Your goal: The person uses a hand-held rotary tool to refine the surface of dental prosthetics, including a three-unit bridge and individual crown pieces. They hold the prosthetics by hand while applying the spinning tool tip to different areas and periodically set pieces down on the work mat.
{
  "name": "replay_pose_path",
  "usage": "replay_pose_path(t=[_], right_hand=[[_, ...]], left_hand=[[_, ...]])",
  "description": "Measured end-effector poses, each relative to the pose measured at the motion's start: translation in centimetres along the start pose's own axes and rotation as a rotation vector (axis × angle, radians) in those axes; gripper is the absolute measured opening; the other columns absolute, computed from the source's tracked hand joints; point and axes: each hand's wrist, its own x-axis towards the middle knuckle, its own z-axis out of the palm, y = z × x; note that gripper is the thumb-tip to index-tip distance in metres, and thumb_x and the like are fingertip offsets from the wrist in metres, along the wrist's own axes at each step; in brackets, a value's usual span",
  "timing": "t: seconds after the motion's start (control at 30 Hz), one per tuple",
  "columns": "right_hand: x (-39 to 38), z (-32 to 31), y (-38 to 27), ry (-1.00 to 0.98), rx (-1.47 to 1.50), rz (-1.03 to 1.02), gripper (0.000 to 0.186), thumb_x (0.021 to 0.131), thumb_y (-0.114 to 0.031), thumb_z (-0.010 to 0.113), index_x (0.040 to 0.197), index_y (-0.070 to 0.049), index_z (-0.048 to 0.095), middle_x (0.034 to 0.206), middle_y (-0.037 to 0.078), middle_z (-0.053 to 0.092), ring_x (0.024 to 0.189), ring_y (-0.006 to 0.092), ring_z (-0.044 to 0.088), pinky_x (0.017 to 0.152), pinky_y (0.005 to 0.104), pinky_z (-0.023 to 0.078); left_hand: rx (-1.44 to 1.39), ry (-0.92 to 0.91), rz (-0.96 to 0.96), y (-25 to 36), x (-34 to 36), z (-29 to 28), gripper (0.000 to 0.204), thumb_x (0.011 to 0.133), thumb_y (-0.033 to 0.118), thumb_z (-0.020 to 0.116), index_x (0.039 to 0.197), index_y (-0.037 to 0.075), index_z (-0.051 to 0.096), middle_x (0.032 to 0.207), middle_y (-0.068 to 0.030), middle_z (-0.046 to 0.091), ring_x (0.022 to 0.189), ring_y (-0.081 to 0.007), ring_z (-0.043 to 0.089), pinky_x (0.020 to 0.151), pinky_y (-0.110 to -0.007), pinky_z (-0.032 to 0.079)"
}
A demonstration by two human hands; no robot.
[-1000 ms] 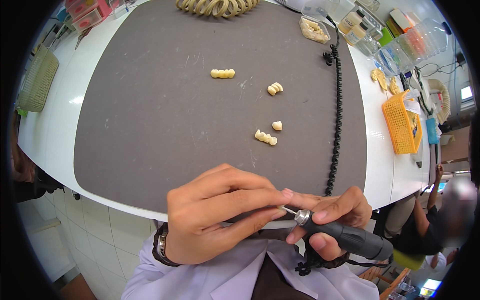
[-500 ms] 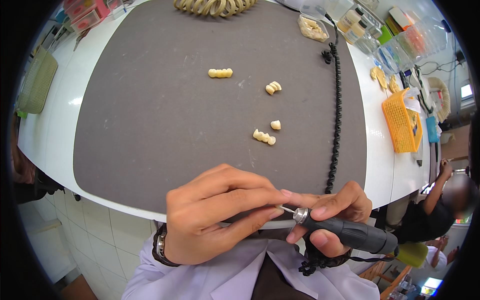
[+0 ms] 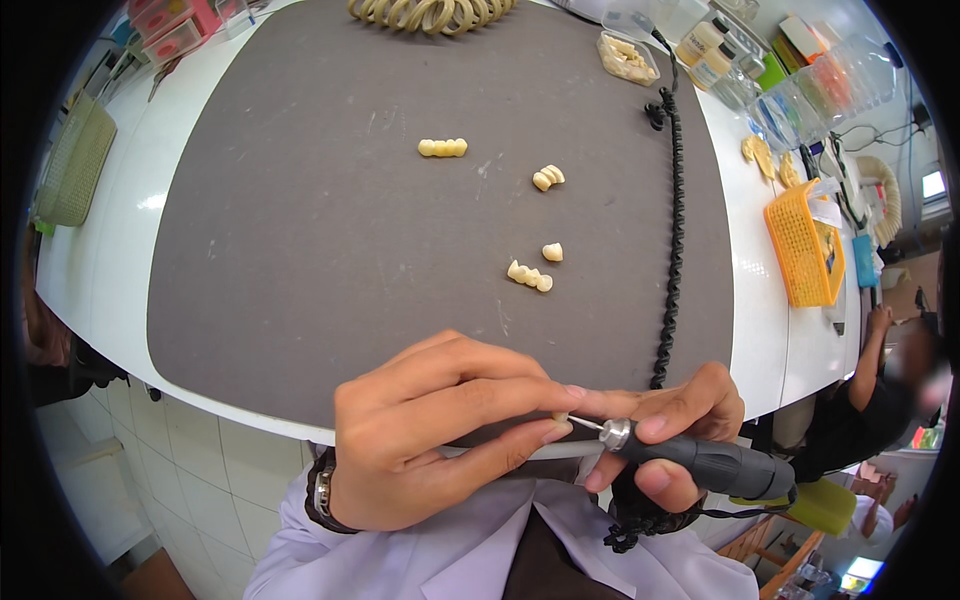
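Observation:
My left hand (image 3: 440, 430) pinches a small cream dental crown (image 3: 562, 416) between thumb and fingertips; most of the crown is hidden by them. A black rotary handpiece (image 3: 715, 468) lies in the grip of my right hand (image 3: 690, 410), its silver collar towards the left. The thin bur (image 3: 584, 423) at its end reaches the crown, though contact is too small to make out. Right fingertips meet the left ones just above. Beyond my hands, on the grey mat (image 3: 330, 220), rest a dental bridge (image 3: 530, 276), a single crown (image 3: 552, 252), a short bridge (image 3: 548, 178) and another bridge (image 3: 442, 148).
A coiled black cord (image 3: 674, 240) runs along the mat's right side. At the far right are a clear box of tooth pieces (image 3: 627, 60), bottles (image 3: 712, 66) and a yellow basket (image 3: 800, 250). A beige ribbed hose (image 3: 430, 14) lies at the far edge. Another person (image 3: 870, 390) sits at right.
The handpiece and right fingers have shifted slightly right, and a bit more of the crown shows at the left fingertips. The bridges and crown on the mat stay put.

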Motion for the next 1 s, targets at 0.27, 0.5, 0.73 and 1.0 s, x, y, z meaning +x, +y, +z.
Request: replay_pose_path(t=[0.27, 0.5, 0.73, 1.0], right_hand=[[0.6, -1.4, -0.2, -0.247, -0.219, -0.02, 0.028, 0.08, -0.004, 0.06, 0.097, 0.001, 0.038, 0.069, 0.035, 0.059, 0.095, 0.0474, 0.058, 0.093, 0.0594, 0.032], [0.3, -1.3, 0.1, -0.196, -0.144, 0.009, 0.03, 0.078, -0.001, 0.06, 0.096, 0.004, 0.037, 0.105, 0.05, 0.042, 0.075, 0.0373, 0.066, 0.064, 0.0403, 0.056], [0.3, 0.2, -0.2, 0.025, -0.046, 0.065, 0.018, 0.074, 0.005, 0.063, 0.087, 0.007, 0.051, 0.075, 0.036, 0.059, 0.089, 0.0398, 0.062, 0.081, 0.0468, 0.049], [0.3, 0.0, -0.4, -0.005, -0.006, 0.064, 0.019, 0.075, 0.004, 0.062, 0.09, 0.006, 0.05, 0.079, 0.036, 0.059, 0.088, 0.0381, 0.063, 0.085, 0.0478, 0.047]], left_hand=[[-0.003, 0.005, -0.026, 0.0, -0.1, -0.1, 0.022, 0.066, 0.002, 0.075, 0.087, 0.005, 0.07, 0.079, -0.0063, 0.065, 0.066, -0.0151, 0.061, 0.055, -0.025, 0.046], [0.001, 0.02, -0.017, 0.0, -0.2, 0.1, 0.022, 0.064, 0.002, 0.076, 0.085, 0.004, 0.07, 0.078, -0.0059, 0.065, 0.065, -0.0149, 0.06, 0.054, -0.024, 0.045], [0.027, 0.04, 0.014, -0.2, -0.2, 0.2, 0.022, 0.063, 0.001, 0.076, 0.083, 0.004, 0.07, 0.076, -0.0056, 0.064, 0.062, -0.0146, 0.059, 0.052, -0.024, 0.044], [0.072, 0.037, 0.038, -0.1, -0.1, 0.3, 0.022, 0.062, 0.002, 0.076, 0.082, 0.004, 0.07, 0.077, -0.0054, 0.064, 0.062, -0.0148, 0.058, 0.052, -0.024, 0.043]])
